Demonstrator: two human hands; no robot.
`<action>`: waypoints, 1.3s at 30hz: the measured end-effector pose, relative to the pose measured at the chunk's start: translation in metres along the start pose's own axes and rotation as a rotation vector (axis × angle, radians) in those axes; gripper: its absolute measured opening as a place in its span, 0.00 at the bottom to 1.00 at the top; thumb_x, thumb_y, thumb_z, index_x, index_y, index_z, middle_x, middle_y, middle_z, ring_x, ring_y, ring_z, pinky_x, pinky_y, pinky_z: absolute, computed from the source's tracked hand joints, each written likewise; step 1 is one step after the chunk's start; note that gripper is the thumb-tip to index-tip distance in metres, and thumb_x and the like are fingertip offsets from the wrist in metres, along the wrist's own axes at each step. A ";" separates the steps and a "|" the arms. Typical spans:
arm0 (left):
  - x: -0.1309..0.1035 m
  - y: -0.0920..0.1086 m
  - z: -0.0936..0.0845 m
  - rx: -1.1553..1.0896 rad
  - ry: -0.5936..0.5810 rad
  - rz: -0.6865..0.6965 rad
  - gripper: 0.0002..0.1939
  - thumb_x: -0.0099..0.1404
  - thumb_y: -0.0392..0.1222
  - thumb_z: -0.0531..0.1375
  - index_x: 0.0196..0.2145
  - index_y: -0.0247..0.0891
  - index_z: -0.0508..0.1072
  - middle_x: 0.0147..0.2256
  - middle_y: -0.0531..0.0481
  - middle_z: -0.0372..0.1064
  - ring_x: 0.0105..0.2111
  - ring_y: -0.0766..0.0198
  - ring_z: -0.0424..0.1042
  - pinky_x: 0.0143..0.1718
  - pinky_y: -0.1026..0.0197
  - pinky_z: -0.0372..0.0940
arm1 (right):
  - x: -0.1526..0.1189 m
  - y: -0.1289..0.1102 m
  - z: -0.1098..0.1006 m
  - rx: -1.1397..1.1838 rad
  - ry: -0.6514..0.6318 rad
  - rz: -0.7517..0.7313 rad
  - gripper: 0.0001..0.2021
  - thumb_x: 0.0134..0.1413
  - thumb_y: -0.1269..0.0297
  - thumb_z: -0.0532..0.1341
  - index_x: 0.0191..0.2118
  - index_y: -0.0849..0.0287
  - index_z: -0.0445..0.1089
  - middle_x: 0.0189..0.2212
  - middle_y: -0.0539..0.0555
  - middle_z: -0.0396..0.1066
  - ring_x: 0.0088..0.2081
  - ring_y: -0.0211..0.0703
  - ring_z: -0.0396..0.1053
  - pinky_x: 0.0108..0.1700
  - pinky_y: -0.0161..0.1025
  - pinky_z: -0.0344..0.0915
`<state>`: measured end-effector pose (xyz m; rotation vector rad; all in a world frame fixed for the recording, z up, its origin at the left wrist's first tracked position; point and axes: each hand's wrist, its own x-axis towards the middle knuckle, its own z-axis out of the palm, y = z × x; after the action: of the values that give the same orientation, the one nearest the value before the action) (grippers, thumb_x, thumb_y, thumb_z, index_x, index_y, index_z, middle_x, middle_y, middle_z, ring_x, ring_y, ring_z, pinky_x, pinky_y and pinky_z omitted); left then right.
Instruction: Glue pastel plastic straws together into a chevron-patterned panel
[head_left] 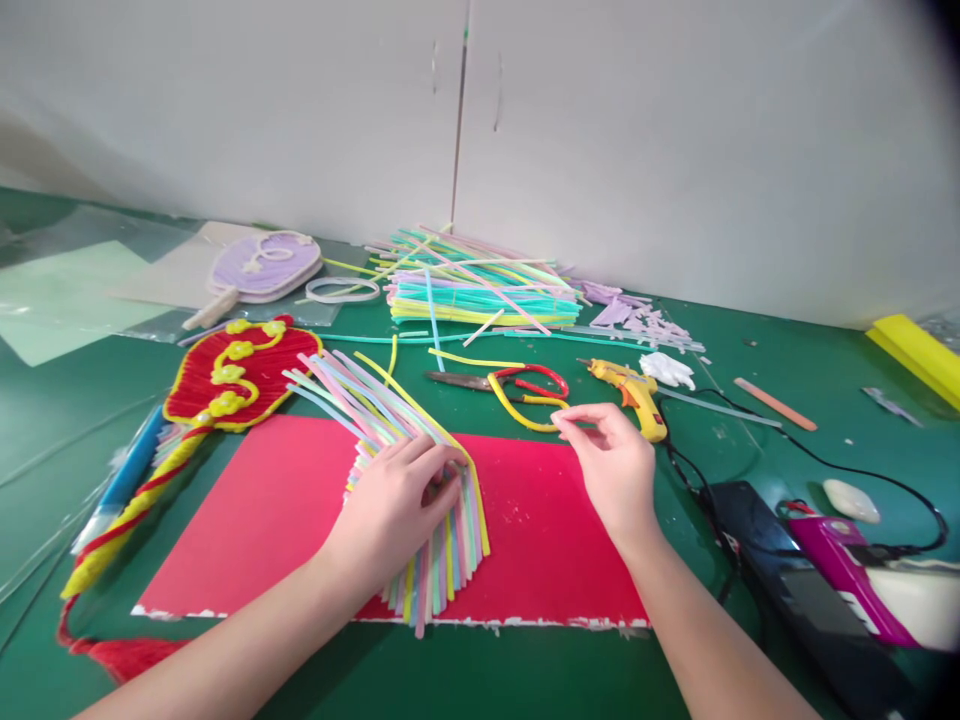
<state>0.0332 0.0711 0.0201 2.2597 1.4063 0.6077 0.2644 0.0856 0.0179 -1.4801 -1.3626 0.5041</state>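
A fan-shaped layer of pastel strips (463, 540) lies over a red sheet (547, 520). Resting on the strips, my left hand (397, 505) has its fingers curled, with thumb and forefinger near the yellow strip at the layer's right edge; whether it grips anything is hidden. My right hand (611, 465) pinches the end of a bent yellow strip (517, 415), just above the sheet's back edge. That strip crosses beside red-handled scissors (536, 378), whose blades point left.
A yellow glue gun (634, 395) lies right of the scissors, its cable running past a black device (795, 580). Bundled strips (480, 290) are at the back. A red fan (232, 375) and a purple fan (266, 265) lie left.
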 end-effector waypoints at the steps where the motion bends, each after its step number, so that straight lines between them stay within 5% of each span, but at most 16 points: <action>1: 0.000 0.000 0.000 0.002 -0.003 -0.002 0.09 0.66 0.37 0.53 0.40 0.42 0.72 0.33 0.50 0.67 0.34 0.61 0.67 0.37 0.57 0.63 | 0.000 0.000 0.000 -0.004 0.004 -0.008 0.04 0.52 0.62 0.64 0.31 0.56 0.72 0.31 0.51 0.75 0.31 0.41 0.74 0.36 0.40 0.72; 15: -0.001 0.000 0.000 0.022 0.033 0.035 0.10 0.65 0.37 0.52 0.39 0.42 0.72 0.32 0.51 0.68 0.34 0.61 0.69 0.37 0.58 0.65 | -0.001 0.000 0.003 -0.004 -0.024 -0.133 0.07 0.52 0.60 0.64 0.29 0.56 0.70 0.28 0.50 0.69 0.32 0.40 0.70 0.36 0.39 0.71; 26: -0.002 0.000 0.000 0.016 0.012 0.018 0.09 0.65 0.37 0.53 0.40 0.41 0.72 0.33 0.50 0.68 0.35 0.60 0.68 0.37 0.57 0.63 | -0.001 -0.001 0.003 -0.041 -0.026 -0.060 0.13 0.48 0.54 0.66 0.26 0.56 0.67 0.25 0.48 0.68 0.26 0.37 0.67 0.30 0.36 0.68; 39: -0.001 -0.001 0.001 -0.004 -0.004 0.004 0.09 0.66 0.37 0.52 0.40 0.42 0.72 0.33 0.50 0.67 0.36 0.60 0.68 0.38 0.57 0.62 | -0.002 -0.008 0.003 0.097 -0.094 0.085 0.15 0.56 0.52 0.59 0.31 0.58 0.73 0.24 0.51 0.74 0.26 0.38 0.72 0.31 0.36 0.72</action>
<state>0.0324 0.0706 0.0189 2.2597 1.3974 0.6069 0.2579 0.0836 0.0226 -1.4543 -1.3332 0.6922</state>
